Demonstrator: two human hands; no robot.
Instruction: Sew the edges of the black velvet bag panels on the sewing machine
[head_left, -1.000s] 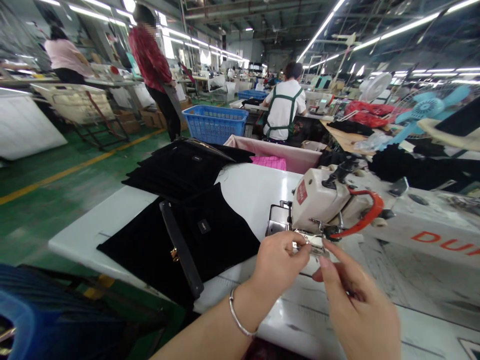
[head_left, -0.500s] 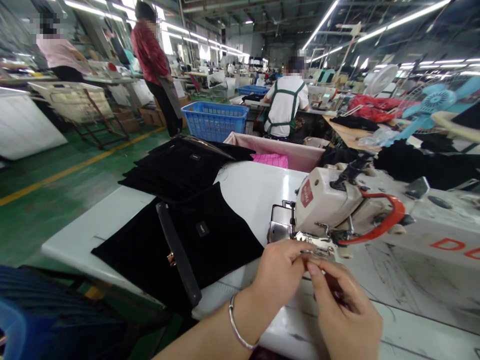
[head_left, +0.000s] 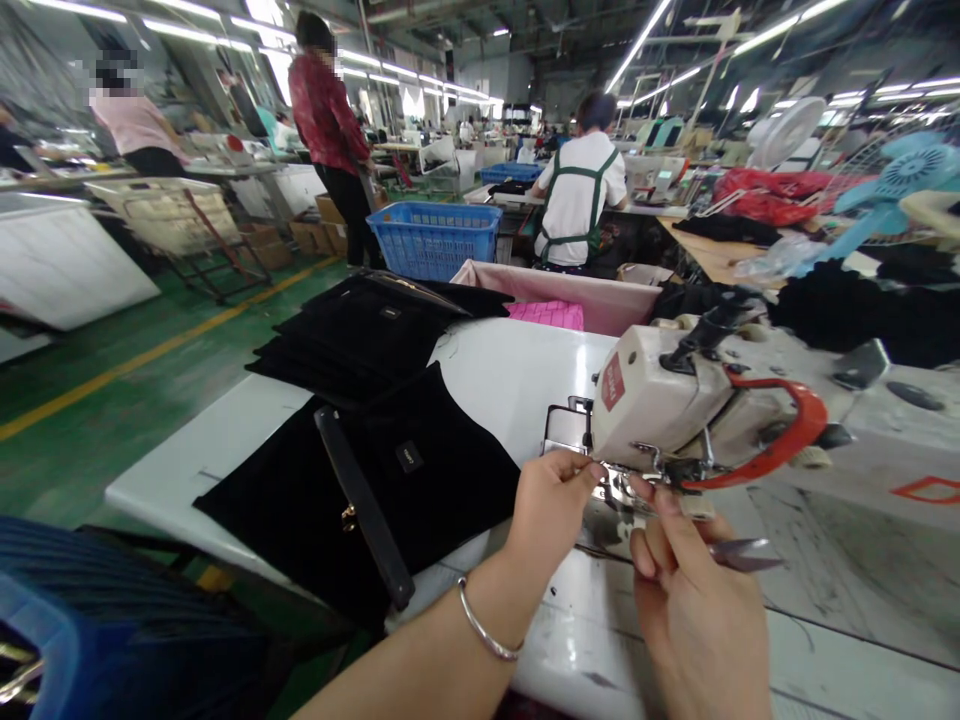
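Observation:
My left hand, with a silver bangle on the wrist, is pinched shut at the presser foot of the white sewing machine; what it pinches is too thin to make out. My right hand is just right of it, fingers closed round small metal snips whose blades point right. A black fabric piece with a strap and small label lies on the white table to the left of both hands.
A stack of black fabric pieces sits at the table's far left. Behind are a pink bin, a blue basket, a seated person in a white top and two standing people by the green aisle. A blue crate is at my lower left.
My right hand has drawn back from the presser foot and lowered, and the snips now show in it. My left hand stays pinched at the foot.

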